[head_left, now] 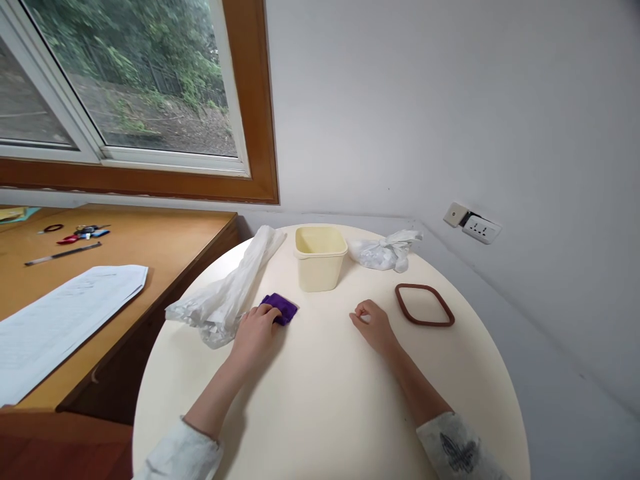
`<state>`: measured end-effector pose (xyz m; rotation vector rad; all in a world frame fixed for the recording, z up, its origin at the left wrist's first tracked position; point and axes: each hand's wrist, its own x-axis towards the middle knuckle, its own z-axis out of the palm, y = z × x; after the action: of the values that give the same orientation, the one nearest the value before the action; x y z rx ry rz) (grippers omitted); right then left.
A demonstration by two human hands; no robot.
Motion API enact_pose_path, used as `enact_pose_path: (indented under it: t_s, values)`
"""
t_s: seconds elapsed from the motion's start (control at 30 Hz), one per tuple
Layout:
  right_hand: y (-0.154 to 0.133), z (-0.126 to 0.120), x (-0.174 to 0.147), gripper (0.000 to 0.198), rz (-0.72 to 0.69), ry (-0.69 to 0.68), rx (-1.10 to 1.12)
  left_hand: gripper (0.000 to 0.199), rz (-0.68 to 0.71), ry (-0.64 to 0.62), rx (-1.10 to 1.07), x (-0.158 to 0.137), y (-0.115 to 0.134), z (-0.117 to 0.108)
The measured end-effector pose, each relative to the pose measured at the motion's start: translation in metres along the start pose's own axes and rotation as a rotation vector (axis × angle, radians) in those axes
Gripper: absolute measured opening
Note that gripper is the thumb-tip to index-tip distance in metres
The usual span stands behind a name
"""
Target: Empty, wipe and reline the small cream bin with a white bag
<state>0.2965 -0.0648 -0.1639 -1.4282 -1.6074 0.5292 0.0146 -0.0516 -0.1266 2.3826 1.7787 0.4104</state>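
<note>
My left hand (256, 328) is closed on the near left edge of a folded purple cloth (281, 309), which lies flat on the round table. Just left of that hand stretches a crumpled white plastic bag (227, 287), long and loose. My right hand (373, 325) rests on the tabletop with its fingers curled in and nothing visible in them. To its right lies a brown rounded-square ring (425, 323), apart from the hand. A cream plastic bin (320, 270), open at the top, stands upright beyond and between both hands.
A knotted white plastic bag (387, 251) sits at the back right of the round table (320, 407). On the left, a wooden desk (165, 233) carries papers (75, 320), a pen (63, 253) and keys (86, 232). A wall with a socket (481, 229) stands behind.
</note>
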Motion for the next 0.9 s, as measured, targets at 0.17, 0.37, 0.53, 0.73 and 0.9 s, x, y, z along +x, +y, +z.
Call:
enact_pose_path:
  t_s: [0.17, 0.37, 0.53, 0.73, 0.9]
  values:
    - [-0.024, 0.013, -0.015, 0.025, -0.074, -0.071, 0.106, 0.029, 0.094, 0.030, -0.332, -0.002, 0.016, -0.005]
    - [-0.046, 0.040, -0.031, 0.054, 0.134, -0.296, 0.513, 0.029, 0.147, -0.109, -0.816, -0.017, 0.053, -0.006]
    - [-0.048, 0.041, -0.028, 0.021, 0.295, -0.339, 0.764, 0.030, 0.067, -0.093, -0.971, -0.019, 0.063, 0.007]
    - [-0.051, 0.027, -0.021, 0.021, 0.523, -0.176, 1.085, 0.031, -0.066, 0.070, -1.032, -0.007, 0.051, 0.019]
    - [-0.044, 0.024, -0.014, 0.015, 0.648, -0.045, 1.285, 0.054, -0.125, 0.316, -1.123, 0.034, 0.025, 0.028]
